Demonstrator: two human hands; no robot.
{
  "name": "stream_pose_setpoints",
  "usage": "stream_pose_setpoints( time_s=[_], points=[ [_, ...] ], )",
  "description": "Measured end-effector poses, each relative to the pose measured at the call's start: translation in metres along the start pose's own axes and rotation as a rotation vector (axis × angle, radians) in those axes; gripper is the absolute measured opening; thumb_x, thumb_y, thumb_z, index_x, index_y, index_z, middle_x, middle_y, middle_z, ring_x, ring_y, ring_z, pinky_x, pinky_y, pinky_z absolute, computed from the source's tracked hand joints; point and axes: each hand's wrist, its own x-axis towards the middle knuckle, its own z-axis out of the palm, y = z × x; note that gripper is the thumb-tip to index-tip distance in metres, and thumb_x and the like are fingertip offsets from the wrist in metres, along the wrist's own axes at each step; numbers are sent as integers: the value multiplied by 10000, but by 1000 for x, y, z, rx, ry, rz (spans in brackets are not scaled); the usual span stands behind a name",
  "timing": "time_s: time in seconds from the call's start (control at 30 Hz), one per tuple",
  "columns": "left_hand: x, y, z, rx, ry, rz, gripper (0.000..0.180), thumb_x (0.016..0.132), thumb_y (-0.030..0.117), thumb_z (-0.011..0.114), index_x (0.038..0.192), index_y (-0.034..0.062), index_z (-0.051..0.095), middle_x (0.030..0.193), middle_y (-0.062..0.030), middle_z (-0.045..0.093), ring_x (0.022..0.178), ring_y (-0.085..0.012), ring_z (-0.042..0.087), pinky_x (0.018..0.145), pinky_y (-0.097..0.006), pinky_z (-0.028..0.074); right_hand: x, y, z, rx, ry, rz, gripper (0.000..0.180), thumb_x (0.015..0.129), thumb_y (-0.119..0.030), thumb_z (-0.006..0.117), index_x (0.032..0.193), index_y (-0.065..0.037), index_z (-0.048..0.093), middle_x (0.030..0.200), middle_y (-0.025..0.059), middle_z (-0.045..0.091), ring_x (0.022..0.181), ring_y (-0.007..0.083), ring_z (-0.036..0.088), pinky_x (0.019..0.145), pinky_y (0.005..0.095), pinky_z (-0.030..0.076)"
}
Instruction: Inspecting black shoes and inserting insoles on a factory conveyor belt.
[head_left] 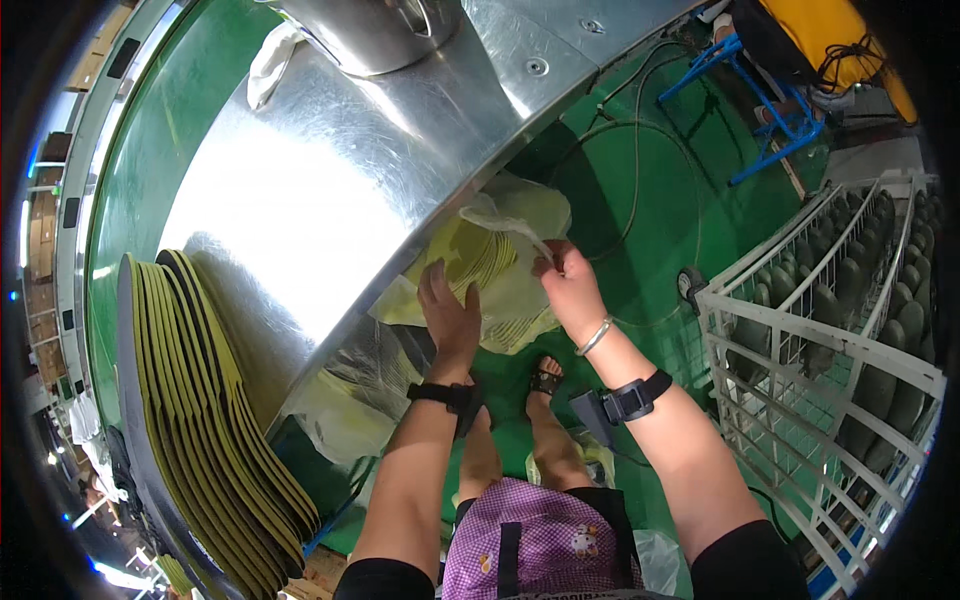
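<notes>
Below the edge of the metal table sits a clear plastic bag (545, 212) with yellow-green ribbed pieces (478, 262) inside, which look like stacked insoles. My right hand (577, 297) pinches the bag's gathered rim between thumb and fingers. On the bag's near left side, my left hand (452, 318) is raised with its fingers apart, gripping nothing; whether it touches the plastic is unclear. A second plastic bag (345, 415) with similar yellow-green contents lies nearer, to the left of my left forearm.
At the left, a long row of dark and yellow-green insoles (205, 430) leans on the metal table (290, 200). A steel cylinder (375, 35) and a white glove (272, 65) rest there. White wire racks (800, 345) with grey pieces stand right. A blue stool (755, 105) and cables (637, 150) are beyond.
</notes>
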Motion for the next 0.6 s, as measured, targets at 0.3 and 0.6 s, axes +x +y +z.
stream_pose_setpoints(
  time_s=[0.3,0.6],
  points=[
    [40,9,34,680,-106,210,773,677,376,660,1320,224,259,1364,-100,198,1254,-297,206,933,-477,265,-1,-5,-6,0,-44,52,205,799,-35,526,1000,8,525,849,17,559,766,86,503,711,225,411],
    [41,-6,19,638,-138,197,699,676,222,619,1299,244,303,1290,-92,300,1194,-289,305,837,-445,355,11,-13,-22,28,-65,56,218,792,-3,512,1010,-3,517,818,4,546,743,76,494,681,215,411]
  ],
)
